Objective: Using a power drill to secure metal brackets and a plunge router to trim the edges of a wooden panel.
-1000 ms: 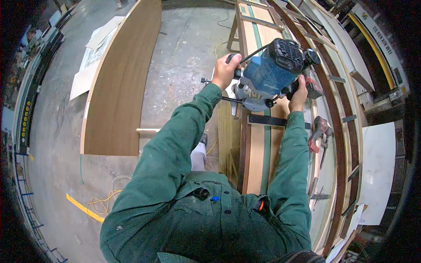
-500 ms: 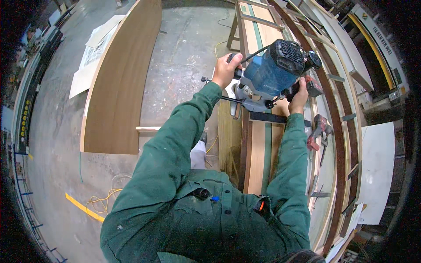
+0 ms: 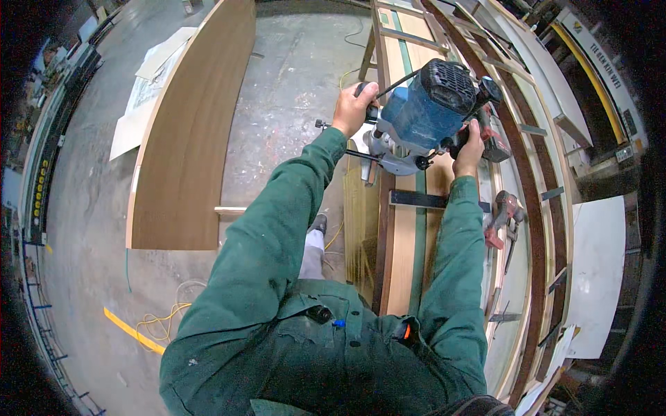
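A blue plunge router (image 3: 424, 114) with a black vented top rests over the long wooden workpiece (image 3: 404, 239), which carries a green strip along its length. My left hand (image 3: 354, 109) is wrapped round the router's left handle. On the other side my right hand (image 3: 469, 151) grips the right handle, its thumb up; part of that handle is hidden. A guide rod (image 3: 362, 154) sticks out to the left of the router's base. Just nearer than the base, a dark metal crosspiece (image 3: 416, 199) spans the workpiece. The router bit is hidden beneath the base.
Right of the workpiece lie a red and grey cordless tool (image 3: 505, 211) and another red tool (image 3: 494, 142) behind the router. Long wooden frames (image 3: 534, 229) run along the right. A tall brown panel (image 3: 198, 132) stands left. Yellow cord (image 3: 163, 320) lies on the floor.
The router has moved slightly farther away along the workpiece, with both hands still on its handles. More of the dark crosspiece shows in front of it.
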Demonstrator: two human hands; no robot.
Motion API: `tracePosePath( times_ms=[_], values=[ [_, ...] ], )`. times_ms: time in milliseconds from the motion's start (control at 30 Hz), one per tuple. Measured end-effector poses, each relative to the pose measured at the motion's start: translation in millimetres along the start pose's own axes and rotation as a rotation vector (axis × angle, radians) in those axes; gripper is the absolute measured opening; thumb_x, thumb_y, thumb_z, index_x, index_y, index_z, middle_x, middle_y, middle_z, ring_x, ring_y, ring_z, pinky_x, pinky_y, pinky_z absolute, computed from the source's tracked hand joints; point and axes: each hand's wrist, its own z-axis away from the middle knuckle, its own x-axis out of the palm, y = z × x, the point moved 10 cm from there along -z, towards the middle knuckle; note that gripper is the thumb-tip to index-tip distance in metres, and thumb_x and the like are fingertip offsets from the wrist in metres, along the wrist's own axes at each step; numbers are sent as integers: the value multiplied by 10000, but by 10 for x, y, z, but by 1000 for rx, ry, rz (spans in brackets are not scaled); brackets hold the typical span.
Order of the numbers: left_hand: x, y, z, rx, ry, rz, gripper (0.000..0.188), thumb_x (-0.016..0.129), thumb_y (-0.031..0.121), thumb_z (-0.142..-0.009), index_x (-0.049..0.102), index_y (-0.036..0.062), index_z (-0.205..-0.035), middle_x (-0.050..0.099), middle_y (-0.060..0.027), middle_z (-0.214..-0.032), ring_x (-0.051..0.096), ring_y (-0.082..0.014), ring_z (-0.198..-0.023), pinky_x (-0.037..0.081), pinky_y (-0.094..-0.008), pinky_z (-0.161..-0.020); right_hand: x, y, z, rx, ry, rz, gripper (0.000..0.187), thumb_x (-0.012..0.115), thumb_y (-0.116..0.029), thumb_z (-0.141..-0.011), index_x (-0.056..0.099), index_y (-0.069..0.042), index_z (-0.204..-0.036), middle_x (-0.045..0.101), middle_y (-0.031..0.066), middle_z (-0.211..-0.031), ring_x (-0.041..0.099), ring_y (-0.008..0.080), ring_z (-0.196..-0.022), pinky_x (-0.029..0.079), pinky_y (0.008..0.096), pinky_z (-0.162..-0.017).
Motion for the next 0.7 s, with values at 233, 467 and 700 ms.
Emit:
tracePosePath(
  times_ms=[233, 467, 700],
  values=[
    [31, -38, -79, -20, 27, 27, 398, 571, 390, -889, 622, 7, -792, 601, -25, -678, 550, -103, -632, 447, -258, -610, 61, 106, -166, 60, 9, -90, 493, 503, -497, -886, 601, -38, -734, 558, 51, -644, 528, 149, -491, 420, 278, -416],
    [27, -48, -195, -3, 16, -65, 432, 511, 439, -892, 565, 44, -726, 602, -56, -678, 547, -125, -644, 432, -267, -614, 164, 79, -215, 70, -22, -41, 484, 530, -509, -868, 591, -51, -722, 557, 48, -630, 524, 143, -472, 409, 264, -400],
    [16, -187, -336, -12, 25, 0, 426, 518, 431, -899, 558, 44, -724, 579, -42, -680, 534, -122, -642, 431, -264, -620, 206, 55, -254, 47, -47, -41, 516, 513, -510, -879, 592, -25, -719, 564, 61, -631, 525, 149, -468, 414, 267, -399]
  ],
)
